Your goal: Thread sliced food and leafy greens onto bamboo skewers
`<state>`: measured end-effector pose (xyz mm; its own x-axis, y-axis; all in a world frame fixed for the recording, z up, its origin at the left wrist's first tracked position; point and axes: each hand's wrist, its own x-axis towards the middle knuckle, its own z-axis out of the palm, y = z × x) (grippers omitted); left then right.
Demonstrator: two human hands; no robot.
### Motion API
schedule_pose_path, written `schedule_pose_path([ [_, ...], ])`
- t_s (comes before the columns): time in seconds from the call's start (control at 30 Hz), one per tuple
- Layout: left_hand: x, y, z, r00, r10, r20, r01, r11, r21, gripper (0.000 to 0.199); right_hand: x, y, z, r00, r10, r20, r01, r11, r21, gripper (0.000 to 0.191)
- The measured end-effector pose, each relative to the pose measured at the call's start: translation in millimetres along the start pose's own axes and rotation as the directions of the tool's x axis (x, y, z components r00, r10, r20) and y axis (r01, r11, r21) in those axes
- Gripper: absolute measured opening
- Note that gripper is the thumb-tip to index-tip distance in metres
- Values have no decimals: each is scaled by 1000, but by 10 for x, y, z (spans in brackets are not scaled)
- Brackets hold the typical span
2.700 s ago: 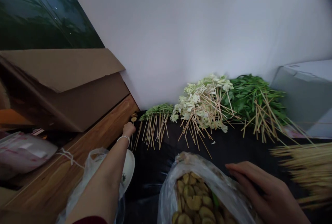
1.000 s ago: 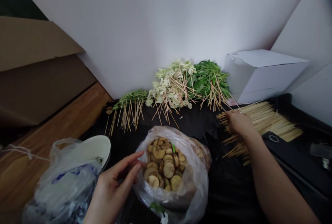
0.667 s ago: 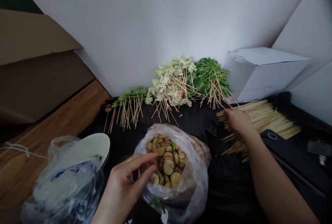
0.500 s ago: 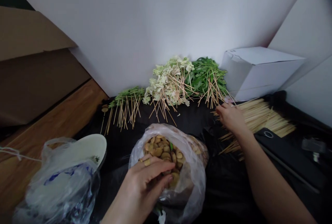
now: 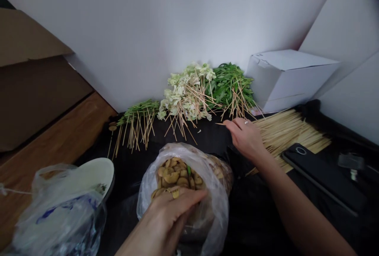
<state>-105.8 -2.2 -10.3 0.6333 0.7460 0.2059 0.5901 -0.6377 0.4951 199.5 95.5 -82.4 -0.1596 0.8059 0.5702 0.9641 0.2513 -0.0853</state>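
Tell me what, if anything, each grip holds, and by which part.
Right grip: a thin stick, pinched near its exposed tip. Left grip, over the bag of slices: cannot be told, its underside is hidden.

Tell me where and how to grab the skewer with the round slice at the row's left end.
I'd pinch the bare stick just below the slice, coming from the near side. The slice sits at the far end, so the stick lies exposed toward you. Its near end looks close to the bowl, and green-topped skewers lie just to its right.
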Motion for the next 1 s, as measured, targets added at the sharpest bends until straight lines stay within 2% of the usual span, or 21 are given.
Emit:
schedule_pose_path([
  [0.1, -115, -58, -169, 997, -31, 76, 35, 998, -54, 39, -43, -117, -51, 999, -31, -32, 34, 995, 97, 37],
  [0.2, -255, -99, -308, 999, -44, 24, 45, 999, -28, 36, -81, -273, -209, 995, -95, -36, 102, 941, 322, 31],
  [0.3, -322, -94, -377, 996, -85, 7, 85, 996, -8, 35, -113, -497, -496, 980, -189, 55, 101, 725, 681, 23],
  [0.37, -314, -63, -388, 996, -90, -1, 90, 996, -14, 31, -143, -663, -690, 929, -342, 143, 121, 643, 756, 22],
  [0.4, -303, -44, -387, 997, -77, -3, 77, 997, -20, 29, -163, -737, -766, 893, -411, 184, 136, 635, 761, 23],
  [0.47, -286, -7, -380, 998, -61, -4, 61, 998, -27, 27, -209, -849, -857, 812, -507, 290, 181, 690, 701, 25],
  [0.53, -299, 17, -371, 998, -54, 16, 54, 998, -25, 28, -256, -897, -879, 751, -543, 376, 230, 749, 622, 24],
  [0.63, -378, 22, -347, 996, -55, 70, 59, 997, -43, 27, -300, -887, -883, 707, -552, 442, 249, 779, 575, 18],
  [0.73, -470, 2, -288, 995, -39, 96, 44, 998, -50, 23, -305, -898, -941, 699, -542, 467, 223, 785, 578, 16],
  [0.83, -526, -17, -182, 994, -24, 105, 28, 999, -39, 21, -305, -989, -1016, 688, -551, 472, 199, 769, 608, 6],
  [0.9, -546, -21, -108, 995, -27, 95, 32, 999, -43, 20, -328, -1054, -1041, 650, -594, 474, 261, 760, 595, 16],
  [1.0, -573, -22, -42, 997, -30, 67, 33, 998, -55, 20, -400, -1093, -1048, 564, -659, 498, 396, 744, 538, 28],
])
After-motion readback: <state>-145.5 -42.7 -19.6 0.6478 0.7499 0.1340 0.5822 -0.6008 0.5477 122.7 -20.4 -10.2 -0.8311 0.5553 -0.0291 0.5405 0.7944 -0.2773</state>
